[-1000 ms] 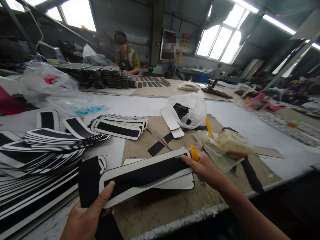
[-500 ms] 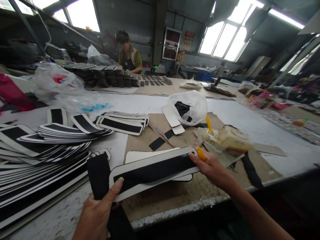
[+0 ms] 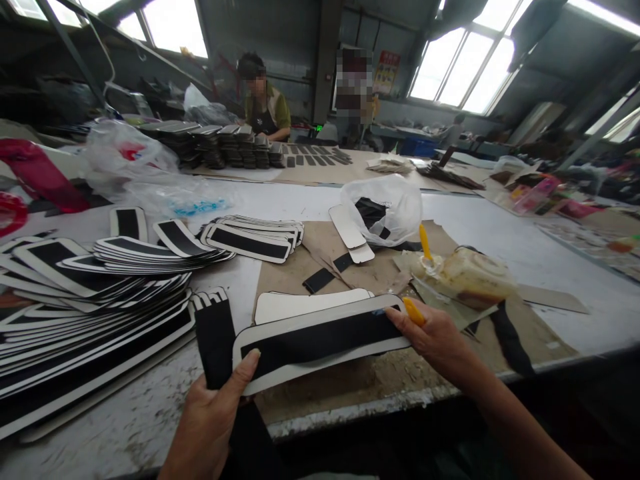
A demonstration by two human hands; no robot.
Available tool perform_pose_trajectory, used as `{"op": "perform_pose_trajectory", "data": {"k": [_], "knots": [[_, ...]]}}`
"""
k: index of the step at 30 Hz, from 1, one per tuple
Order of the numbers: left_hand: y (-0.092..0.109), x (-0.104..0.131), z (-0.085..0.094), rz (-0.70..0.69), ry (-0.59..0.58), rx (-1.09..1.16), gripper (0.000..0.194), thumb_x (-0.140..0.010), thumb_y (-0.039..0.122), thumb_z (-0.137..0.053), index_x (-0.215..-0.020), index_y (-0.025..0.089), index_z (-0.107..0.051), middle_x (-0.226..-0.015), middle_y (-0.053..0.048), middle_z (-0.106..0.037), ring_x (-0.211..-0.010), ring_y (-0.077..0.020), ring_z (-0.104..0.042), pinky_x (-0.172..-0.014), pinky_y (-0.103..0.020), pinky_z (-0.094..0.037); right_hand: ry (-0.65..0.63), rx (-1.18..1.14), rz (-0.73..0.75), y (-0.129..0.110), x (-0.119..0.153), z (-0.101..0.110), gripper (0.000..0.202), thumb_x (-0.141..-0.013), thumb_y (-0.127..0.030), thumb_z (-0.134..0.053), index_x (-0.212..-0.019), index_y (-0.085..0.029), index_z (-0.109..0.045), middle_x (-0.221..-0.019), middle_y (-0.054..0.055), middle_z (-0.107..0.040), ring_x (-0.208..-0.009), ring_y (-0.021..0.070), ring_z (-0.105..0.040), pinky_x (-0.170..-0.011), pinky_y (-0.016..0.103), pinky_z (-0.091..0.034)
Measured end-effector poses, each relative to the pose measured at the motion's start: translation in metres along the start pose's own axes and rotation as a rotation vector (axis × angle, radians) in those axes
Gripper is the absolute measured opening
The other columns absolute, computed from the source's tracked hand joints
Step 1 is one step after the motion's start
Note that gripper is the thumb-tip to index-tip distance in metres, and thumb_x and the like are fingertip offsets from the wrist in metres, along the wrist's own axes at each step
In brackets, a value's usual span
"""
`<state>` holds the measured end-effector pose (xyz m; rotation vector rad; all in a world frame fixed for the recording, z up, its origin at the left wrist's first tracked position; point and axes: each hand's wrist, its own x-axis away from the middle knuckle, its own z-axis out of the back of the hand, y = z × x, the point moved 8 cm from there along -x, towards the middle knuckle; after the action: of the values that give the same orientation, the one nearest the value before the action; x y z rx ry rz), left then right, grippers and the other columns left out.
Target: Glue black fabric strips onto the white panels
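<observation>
A long white panel with a black strip (image 3: 325, 339) on it spans between my hands above the table's front edge. My left hand (image 3: 213, 413) grips its left end, thumb on top, with a black band (image 3: 216, 337) also running through that hand and hanging below. At the panel's right end, my right hand (image 3: 433, 340) pinches the corner and also holds a yellow-handled tool (image 3: 414, 311). White panels (image 3: 305, 305) lie just behind the held one on brown paper. To the left rises a large stack of white panels with black strips (image 3: 95, 360).
Brown paper (image 3: 385, 380) covers the table's front. On it are a clear bag with black pieces (image 3: 385, 210), a glue container (image 3: 473, 277) with a yellow-handled brush (image 3: 425, 241) beside it, and black strips. A person (image 3: 265, 107) sits across the table near grey stacks (image 3: 235, 147).
The view has shifted slightly, so most things appear a little further right. Both hands keep their hold on the panel, with the black band still in my left hand.
</observation>
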<state>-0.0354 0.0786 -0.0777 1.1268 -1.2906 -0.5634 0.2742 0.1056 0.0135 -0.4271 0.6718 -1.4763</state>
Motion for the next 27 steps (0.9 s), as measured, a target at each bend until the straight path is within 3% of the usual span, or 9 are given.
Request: {"op": "perform_pose_trajectory", "data": {"k": [2,5,9,12,15,20,23,27], "knots": [[-0.003,0.003,-0.006,0.079,-0.061,0.092,0.036,-0.06,0.032,-0.078,-0.091,0.02,-0.066,-0.082,-0.004,-0.07,-0.072,-0.0234,-0.067,-0.061,-0.029,-0.054,-0.088,-0.136,-0.091,0.012,0.001,-0.006,0.037,-0.084,-0.048,-0.048,-0.06,-0.021,-0.04,-0.053,-0.004,-0.041,-0.047,0.0098,-0.039,-0.044,0.023,-0.03],[-0.005,0.007,-0.011,0.149,-0.103,0.179,0.032,-0.056,0.028,-0.081,-0.082,0.018,-0.065,-0.07,0.0,-0.067,-0.056,-0.016,-0.062,-0.051,-0.024,-0.052,-0.222,-0.413,-0.254,0.032,0.006,-0.021,0.039,-0.082,-0.052,-0.049,-0.064,-0.019,-0.043,-0.049,-0.007,-0.035,-0.042,0.0061,-0.031,-0.037,0.019,-0.023],[-0.015,0.01,-0.014,0.268,-0.089,0.267,0.028,-0.049,0.023,-0.083,-0.064,0.016,-0.06,-0.051,0.005,-0.057,-0.039,-0.0077,-0.047,-0.038,-0.019,-0.042,-0.271,-0.743,-0.404,0.044,0.012,-0.036,0.036,-0.079,-0.051,-0.057,-0.07,-0.018,-0.044,-0.05,-0.009,-0.034,-0.038,0.0022,-0.025,-0.033,0.015,-0.02],[-0.018,0.011,-0.018,0.282,-0.097,0.281,0.029,-0.049,0.023,-0.083,-0.067,0.015,-0.062,-0.054,0.004,-0.058,-0.043,-0.0091,-0.05,-0.041,-0.019,-0.044,-0.274,-0.857,-0.484,0.047,0.015,-0.042,0.035,-0.077,-0.05,-0.06,-0.074,-0.019,-0.044,-0.052,-0.009,-0.035,-0.037,0.0009,-0.023,-0.032,0.013,-0.02],[-0.013,0.009,-0.017,0.179,-0.099,0.236,0.03,-0.055,0.031,-0.08,-0.075,0.016,-0.064,-0.058,0.003,-0.06,-0.047,-0.0106,-0.052,-0.045,-0.02,-0.044,-0.26,-0.789,-0.473,0.049,0.016,-0.041,0.037,-0.077,-0.051,-0.059,-0.072,-0.018,-0.044,-0.052,-0.009,-0.034,-0.039,0.0019,-0.024,-0.033,0.014,-0.02],[-0.01,0.009,-0.02,0.083,-0.224,0.215,0.038,-0.073,0.051,-0.062,-0.06,0.015,-0.059,-0.051,0.002,-0.052,-0.046,-0.0086,-0.043,-0.046,-0.02,-0.039,-0.22,-0.527,-0.425,0.056,0.018,-0.034,0.039,-0.076,-0.055,-0.057,-0.069,-0.019,-0.044,-0.054,-0.007,-0.036,-0.044,0.0055,-0.031,-0.036,0.017,-0.025],[-0.01,0.008,-0.014,0.025,-0.198,0.191,0.033,-0.073,0.047,-0.064,-0.066,0.015,-0.061,-0.058,0.002,-0.054,-0.05,-0.008,-0.045,-0.049,-0.019,-0.039,-0.202,-0.431,-0.42,0.061,0.02,-0.032,0.041,-0.075,-0.058,-0.056,-0.069,-0.019,-0.045,-0.054,-0.006,-0.037,-0.045,0.0069,-0.032,-0.036,0.019,-0.028],[-0.016,0.005,-0.006,0.011,-0.093,0.143,0.031,-0.067,0.037,-0.073,-0.089,0.015,-0.066,-0.069,0.0,-0.064,-0.057,-0.0108,-0.055,-0.055,-0.021,-0.044,-0.201,-0.249,-0.345,0.057,0.019,-0.029,0.042,-0.075,-0.061,-0.052,-0.068,-0.02,-0.048,-0.055,-0.004,-0.043,-0.046,0.0099,-0.04,-0.039,0.021,-0.035]]}}
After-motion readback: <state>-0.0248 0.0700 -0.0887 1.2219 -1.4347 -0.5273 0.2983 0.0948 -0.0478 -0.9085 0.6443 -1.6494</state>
